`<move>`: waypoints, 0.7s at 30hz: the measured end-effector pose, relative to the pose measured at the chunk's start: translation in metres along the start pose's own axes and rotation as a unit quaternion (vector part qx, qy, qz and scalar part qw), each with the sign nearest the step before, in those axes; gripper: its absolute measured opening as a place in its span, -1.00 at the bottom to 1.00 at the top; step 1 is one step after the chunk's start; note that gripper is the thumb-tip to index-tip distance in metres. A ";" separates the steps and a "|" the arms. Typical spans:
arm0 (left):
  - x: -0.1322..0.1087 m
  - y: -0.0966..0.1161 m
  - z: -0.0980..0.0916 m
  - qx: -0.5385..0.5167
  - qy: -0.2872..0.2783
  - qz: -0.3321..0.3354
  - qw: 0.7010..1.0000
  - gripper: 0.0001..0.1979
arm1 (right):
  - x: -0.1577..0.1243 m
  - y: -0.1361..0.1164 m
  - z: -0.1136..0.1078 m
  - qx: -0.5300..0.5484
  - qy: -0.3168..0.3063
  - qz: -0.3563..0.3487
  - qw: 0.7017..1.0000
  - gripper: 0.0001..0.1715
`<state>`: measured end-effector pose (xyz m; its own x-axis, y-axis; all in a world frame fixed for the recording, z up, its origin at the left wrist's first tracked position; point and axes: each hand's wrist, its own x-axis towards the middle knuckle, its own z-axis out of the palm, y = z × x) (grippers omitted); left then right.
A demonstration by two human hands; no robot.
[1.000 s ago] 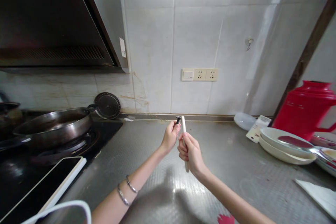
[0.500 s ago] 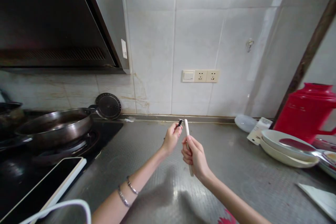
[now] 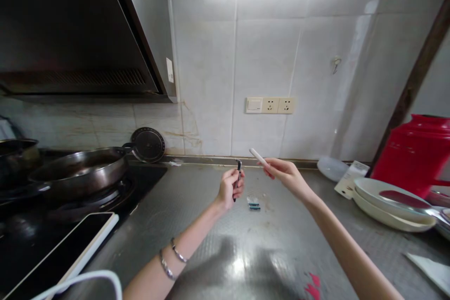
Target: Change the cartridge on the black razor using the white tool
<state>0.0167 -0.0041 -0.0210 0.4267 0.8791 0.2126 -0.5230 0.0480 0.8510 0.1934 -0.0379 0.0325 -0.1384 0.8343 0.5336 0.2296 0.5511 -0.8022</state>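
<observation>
My left hand (image 3: 229,188) is closed around a slim black stick (image 3: 238,177). Its dark, silvery tip sticks up above my fingers, bent over at the end; I cannot make out its kind. To the right, my right hand (image 3: 283,173) pinches a white rod (image 3: 258,156), which slants up and left from the fingertips. The two held items are apart, both above the metal counter (image 3: 197,187). On the counter between and below my hands lies a small clear packet (image 3: 253,204) with teal strips.
At left a steel pan (image 3: 82,173) sits on the black stove, near a phone (image 3: 70,248) with a white cable. Stacked dishes (image 3: 390,208), a small box (image 3: 351,178) and a red thermos jug (image 3: 411,154) stand at right. A range hood (image 3: 147,33) juts out at upper left.
My right hand has moved right, away from my left, and the white rod has tipped from near upright to slanting left. The black stick now stands more upright. The packet has come into sight.
</observation>
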 end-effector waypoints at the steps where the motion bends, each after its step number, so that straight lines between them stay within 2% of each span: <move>1: 0.000 0.000 0.000 -0.002 -0.003 0.000 1.000 -0.73 | -0.001 0.000 0.000 -0.023 0.002 0.002 1.000 -0.66; 6: -0.003 -0.004 0.000 0.005 -0.032 0.002 0.999 -0.76 | -0.006 -0.001 0.014 -0.107 0.014 0.013 0.994 -0.56; 9: -0.004 -0.005 0.000 0.020 -0.041 0.018 0.999 -0.74 | -0.006 0.005 0.021 -0.114 0.020 0.005 0.993 -0.53; 15: -0.004 -0.005 0.000 0.022 -0.014 0.067 0.997 -0.69 | -0.004 0.026 0.013 -0.116 0.030 0.013 0.993 -0.55; 21: -0.006 -0.009 0.003 0.051 -0.024 0.045 0.997 -0.67 | -0.008 0.014 0.019 -0.102 0.013 -0.010 0.995 -0.59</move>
<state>0.0206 -0.0114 -0.0285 0.4174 0.8537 0.3115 -0.4843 -0.0811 0.8711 0.1794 -0.0366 0.0124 -0.1215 0.8211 0.5577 0.4182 0.5519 -0.7214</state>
